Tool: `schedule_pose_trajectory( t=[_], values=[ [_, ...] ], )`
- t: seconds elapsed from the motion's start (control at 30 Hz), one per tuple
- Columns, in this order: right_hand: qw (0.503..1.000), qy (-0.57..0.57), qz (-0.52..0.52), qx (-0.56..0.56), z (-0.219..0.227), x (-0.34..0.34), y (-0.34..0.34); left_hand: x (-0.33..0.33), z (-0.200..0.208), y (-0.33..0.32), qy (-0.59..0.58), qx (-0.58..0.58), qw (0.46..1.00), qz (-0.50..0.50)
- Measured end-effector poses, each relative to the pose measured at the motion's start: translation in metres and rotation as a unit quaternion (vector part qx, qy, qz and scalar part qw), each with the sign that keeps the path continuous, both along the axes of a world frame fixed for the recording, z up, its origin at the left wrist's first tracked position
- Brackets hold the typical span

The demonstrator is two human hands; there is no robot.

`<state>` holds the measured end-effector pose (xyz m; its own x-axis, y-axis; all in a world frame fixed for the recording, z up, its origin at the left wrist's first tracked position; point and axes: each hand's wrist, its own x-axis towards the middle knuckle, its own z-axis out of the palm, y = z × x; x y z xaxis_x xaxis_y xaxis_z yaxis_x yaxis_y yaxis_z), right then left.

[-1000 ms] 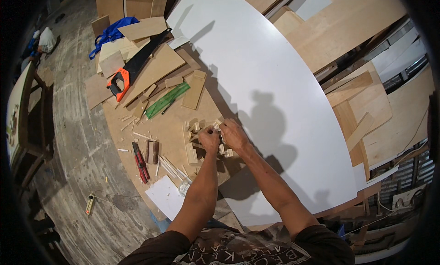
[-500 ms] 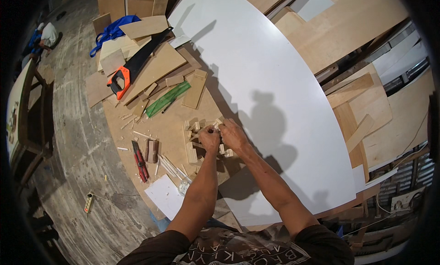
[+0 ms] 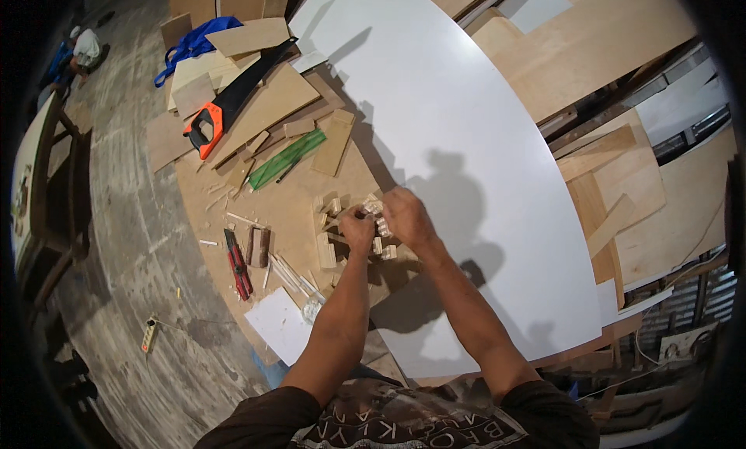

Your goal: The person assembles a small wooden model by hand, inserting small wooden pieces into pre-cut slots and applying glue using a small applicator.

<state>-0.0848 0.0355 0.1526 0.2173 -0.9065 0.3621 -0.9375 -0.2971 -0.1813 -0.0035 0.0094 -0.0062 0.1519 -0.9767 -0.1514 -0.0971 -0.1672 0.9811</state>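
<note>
A small wooden assembly of pale blocks and thin strips [image 3: 327, 252] sits on the brown board in front of me. My left hand [image 3: 357, 231] is closed at its upper side, fingertips against a pale notched wooden piece [image 3: 374, 207]. Just right of that piece, my right hand [image 3: 409, 222] is closed with its fingers pinched together, slightly raised. What the right fingers hold, if anything, is hidden. Left of the assembly lie a red and black utility knife [image 3: 238, 264], a brown block [image 3: 258, 247] and thin pale wooden sticks [image 3: 289, 274].
An orange-handled handsaw [image 3: 207, 130] lies on stacked wood offcuts at the upper left, near a green strip [image 3: 288, 160] and blue cloth [image 3: 194, 45]. White paper [image 3: 276, 325] lies near my left forearm. A large white panel [image 3: 528, 239] spans the right. People [image 3: 87, 51] sit far left.
My right hand has lifted slightly up and to the right, away from the notched piece, uncovering more of it. The left hand stays nearly in place.
</note>
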Motion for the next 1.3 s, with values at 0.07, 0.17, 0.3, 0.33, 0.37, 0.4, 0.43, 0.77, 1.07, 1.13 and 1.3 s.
schedule_pose_trajectory(
  t=[0.07,0.17,0.3,0.33,0.37,0.4,0.43,0.77,1.07,1.13,1.3],
  values=[
    [0.994,-0.095,-0.028,-0.040,0.027,-0.005,0.008,-0.002,0.004,0.005,0.007,0.007,1.000,-0.013],
    [0.961,-0.248,-0.120,-0.010,0.056,-0.008,0.019,0.004,0.013,0.003,0.007,0.028,0.999,-0.043],
    [0.925,-0.337,-0.177,0.001,0.066,-0.018,0.032,0.012,0.028,0.003,-0.063,0.053,0.997,-0.009],
    [0.906,-0.376,-0.193,0.006,0.067,-0.016,0.036,0.019,0.031,0.003,-0.066,0.053,0.996,-0.005],
    [0.885,-0.412,-0.216,0.009,0.071,-0.014,0.044,0.021,0.038,0.005,-0.068,0.060,0.996,-0.024],
    [0.876,-0.425,-0.227,0.017,0.071,-0.011,0.051,0.025,0.045,0.008,-0.070,0.068,0.994,-0.041],
    [0.874,-0.428,-0.229,0.018,0.068,-0.006,0.058,0.033,0.051,0.011,-0.074,0.068,0.994,-0.042],
    [0.816,-0.537,-0.060,0.204,-0.001,0.117,0.112,0.194,0.143,0.096,0.386,0.214,0.880,-0.179],
    [0.954,-0.161,-0.244,0.073,-0.015,0.014,0.033,0.329,0.104,0.123,0.336,0.178,0.925,-0.023],
    [0.956,-0.093,-0.249,0.123,-0.028,0.001,0.014,0.366,0.094,0.125,0.333,0.159,0.929,0.016],
    [0.943,-0.018,-0.259,0.211,-0.058,-0.001,-0.010,0.439,0.083,0.135,0.237,0.161,0.954,0.087]
  ],
)
